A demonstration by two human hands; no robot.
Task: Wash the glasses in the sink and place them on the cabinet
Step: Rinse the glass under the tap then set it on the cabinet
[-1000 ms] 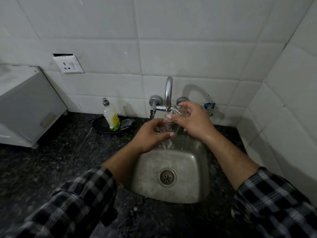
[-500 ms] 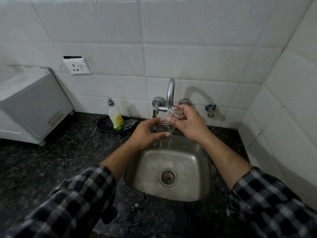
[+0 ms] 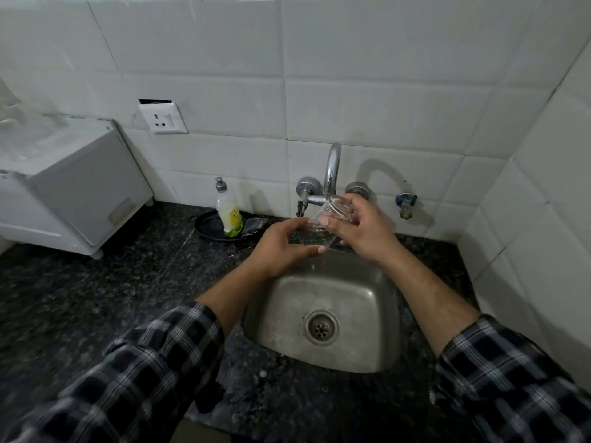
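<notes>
You hold clear ribbed glass (image 3: 326, 219). Sink (image 3: 377, 314) dull brushed steel, water-stained. Tap (image 3: 332, 164) polished chrome. Desk (image 3: 96, 298) speckled dark granite, slightly glossy. Wall tiles (image 3: 367, 97) smooth, white. Your sleeves (image 3: 144, 378) soft checked cloth.

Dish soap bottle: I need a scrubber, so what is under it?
The dish soap bottle stands on a black plate beside a crumpled scrubber-like thing; beneath its base is hidden.

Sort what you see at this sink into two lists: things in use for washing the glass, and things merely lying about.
In use: glass, held tilted by left hand and right hand; tap; sink.

Lying about: soap bottle on dark dish; wall socket; white cabinet; blue valve.
</notes>
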